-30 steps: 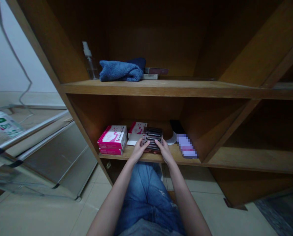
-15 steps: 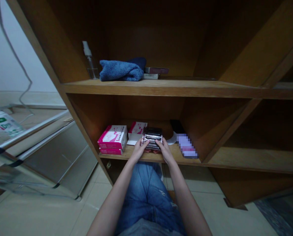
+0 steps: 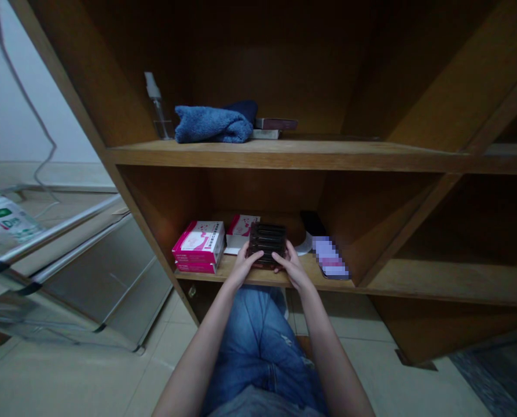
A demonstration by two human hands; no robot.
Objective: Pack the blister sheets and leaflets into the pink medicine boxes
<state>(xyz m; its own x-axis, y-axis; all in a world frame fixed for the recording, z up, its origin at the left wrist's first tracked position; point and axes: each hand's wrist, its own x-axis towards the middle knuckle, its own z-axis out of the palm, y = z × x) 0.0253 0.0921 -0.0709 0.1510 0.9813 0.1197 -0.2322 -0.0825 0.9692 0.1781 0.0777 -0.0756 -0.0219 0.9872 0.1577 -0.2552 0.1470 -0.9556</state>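
A dark brown, shiny ridged pack [image 3: 267, 236], which looks like a row of ampoules or a moulded tray, is held just above the front of the lower shelf. My left hand [image 3: 244, 265] grips its left near corner, thumb on top. On the right near corner, my right hand [image 3: 293, 266] is closed the same way, fingers partly underneath. Left of the hands stand stacked pink and white boxes [image 3: 200, 246]. Behind my left hand, another pink and white box [image 3: 243, 225] appears to be open, with a white flap towards me.
A phone [image 3: 331, 258] with a blurred screen lies right of the hands, beside a dark object [image 3: 311, 223]. The upper shelf [image 3: 284, 159] holds a spray bottle [image 3: 159, 113], a blue towel [image 3: 215, 124] and flat boxes [image 3: 277, 124]. A metal-framed rack [image 3: 67, 226] stands at left.
The pack has tilted in my hands, so its bright reflections are gone and its ridged face looks dark brown. Both hands stay at its near corners, with small finger shifts.
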